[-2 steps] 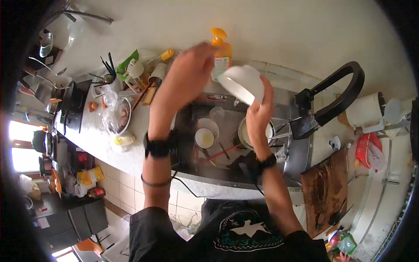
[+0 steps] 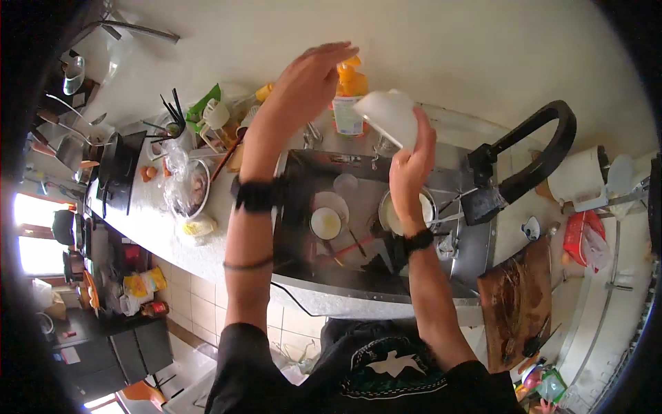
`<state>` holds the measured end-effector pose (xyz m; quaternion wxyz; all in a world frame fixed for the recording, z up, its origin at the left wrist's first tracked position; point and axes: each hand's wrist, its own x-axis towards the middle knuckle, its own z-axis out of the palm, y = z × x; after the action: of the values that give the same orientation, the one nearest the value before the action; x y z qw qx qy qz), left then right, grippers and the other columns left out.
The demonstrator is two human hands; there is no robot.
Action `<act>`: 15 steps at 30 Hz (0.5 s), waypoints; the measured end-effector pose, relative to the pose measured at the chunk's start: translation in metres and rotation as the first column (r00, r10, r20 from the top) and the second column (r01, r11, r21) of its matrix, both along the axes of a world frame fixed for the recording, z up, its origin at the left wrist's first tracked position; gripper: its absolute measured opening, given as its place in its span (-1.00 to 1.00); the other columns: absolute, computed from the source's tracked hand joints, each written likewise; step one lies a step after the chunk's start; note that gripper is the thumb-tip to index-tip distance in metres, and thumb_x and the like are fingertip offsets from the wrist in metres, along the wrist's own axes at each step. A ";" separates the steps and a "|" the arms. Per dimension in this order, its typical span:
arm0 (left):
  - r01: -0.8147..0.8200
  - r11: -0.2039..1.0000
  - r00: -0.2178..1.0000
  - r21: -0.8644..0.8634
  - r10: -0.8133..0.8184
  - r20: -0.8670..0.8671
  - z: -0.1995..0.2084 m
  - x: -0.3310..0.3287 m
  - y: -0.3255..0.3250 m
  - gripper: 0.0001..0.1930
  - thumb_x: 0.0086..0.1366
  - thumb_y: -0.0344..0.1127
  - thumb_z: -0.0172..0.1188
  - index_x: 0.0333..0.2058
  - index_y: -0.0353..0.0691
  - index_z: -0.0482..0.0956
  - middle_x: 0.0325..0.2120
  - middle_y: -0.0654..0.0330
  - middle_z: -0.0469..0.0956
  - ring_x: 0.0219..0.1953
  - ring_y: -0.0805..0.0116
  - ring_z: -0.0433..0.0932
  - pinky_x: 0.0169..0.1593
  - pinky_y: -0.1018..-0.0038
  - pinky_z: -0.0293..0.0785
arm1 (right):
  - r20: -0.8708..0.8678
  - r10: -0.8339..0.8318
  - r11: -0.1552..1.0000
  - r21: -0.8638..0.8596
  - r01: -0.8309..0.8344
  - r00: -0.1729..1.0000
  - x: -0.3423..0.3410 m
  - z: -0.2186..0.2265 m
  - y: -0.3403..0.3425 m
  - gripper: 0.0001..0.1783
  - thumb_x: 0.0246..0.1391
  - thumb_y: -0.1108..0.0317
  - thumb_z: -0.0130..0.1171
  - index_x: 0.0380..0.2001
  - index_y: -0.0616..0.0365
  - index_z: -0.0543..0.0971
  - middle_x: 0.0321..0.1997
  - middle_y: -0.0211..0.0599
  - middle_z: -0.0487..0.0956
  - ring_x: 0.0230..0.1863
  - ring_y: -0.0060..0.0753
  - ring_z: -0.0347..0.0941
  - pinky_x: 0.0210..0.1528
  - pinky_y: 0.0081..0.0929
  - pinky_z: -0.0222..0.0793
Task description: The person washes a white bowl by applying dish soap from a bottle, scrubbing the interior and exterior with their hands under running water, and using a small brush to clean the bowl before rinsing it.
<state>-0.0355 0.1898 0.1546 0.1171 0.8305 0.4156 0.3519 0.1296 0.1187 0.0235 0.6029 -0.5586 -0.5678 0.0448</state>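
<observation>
Over the sink point(image 2: 476, 241), our right hand point(image 2: 414, 162) is clasped around one side of a white bowl point(image 2: 392, 114), which lies at eleven o'clock from that grip, tilted, its rim running from ten to four. Just beyond, at about ten o'clock from the bowl, an orange pump bottle point(image 2: 352, 90) stands upright. Our left hand point(image 2: 314, 72) is the nearer to it, fingers outstretched and close together, holding nothing we can see; the pump head point(image 2: 352, 62) lies at three o'clock from that palm, though whether they touch we cannot tell. Farthest off rises the wall point(image 2: 441, 55).
</observation>
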 end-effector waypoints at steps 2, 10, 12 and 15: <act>0.077 0.945 0.971 0.317 0.001 -0.240 -0.029 -0.013 0.048 -0.59 0.14 -0.58 -0.14 -0.04 -0.19 0.48 -0.01 0.04 0.45 0.06 0.07 0.40 0.15 0.36 0.28 | 0.011 -0.061 0.996 0.070 0.060 0.998 -0.004 0.003 0.024 -0.24 -0.35 0.80 -0.19 0.08 0.16 0.34 0.03 -0.10 0.39 0.09 0.02 0.26 0.18 -0.21 0.15; 0.057 0.997 0.984 -0.054 -0.066 -0.169 -0.053 -0.008 0.059 -0.57 0.10 -0.61 -0.17 -0.06 -0.25 0.49 0.02 0.04 0.41 0.10 0.11 0.35 0.22 0.34 0.22 | 0.088 -0.105 0.994 0.002 0.106 0.991 0.006 -0.027 0.053 -0.10 -0.38 0.83 0.01 0.15 -0.08 0.32 0.08 -0.11 0.29 0.11 0.00 0.20 0.10 -0.16 0.23; 0.060 0.997 0.982 -0.040 -0.066 -0.177 -0.050 -0.005 0.064 -0.58 0.11 -0.62 -0.18 -0.07 -0.28 0.50 0.01 0.04 0.41 0.11 0.12 0.34 0.22 0.33 0.22 | 0.092 -0.106 0.994 0.009 0.105 0.990 0.004 -0.028 0.062 -0.12 -0.34 0.82 0.04 0.15 -0.10 0.32 0.09 -0.11 0.28 0.11 0.00 0.19 0.10 -0.16 0.24; 0.036 0.997 0.993 -0.062 -0.043 -0.114 -0.054 -0.005 0.059 -0.60 0.13 -0.62 -0.19 -0.09 -0.30 0.51 0.01 0.04 0.42 0.11 0.13 0.34 0.21 0.33 0.23 | 0.085 -0.151 0.987 0.062 0.146 0.985 -0.002 -0.034 0.074 -0.18 -0.26 0.79 0.08 0.15 -0.08 0.33 0.09 -0.11 0.27 0.11 -0.02 0.19 0.10 -0.16 0.25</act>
<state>-0.0409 0.2484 0.1008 0.1247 0.8536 0.4157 0.2882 0.1272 0.1924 -0.0102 0.5939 -0.5840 -0.5519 -0.0412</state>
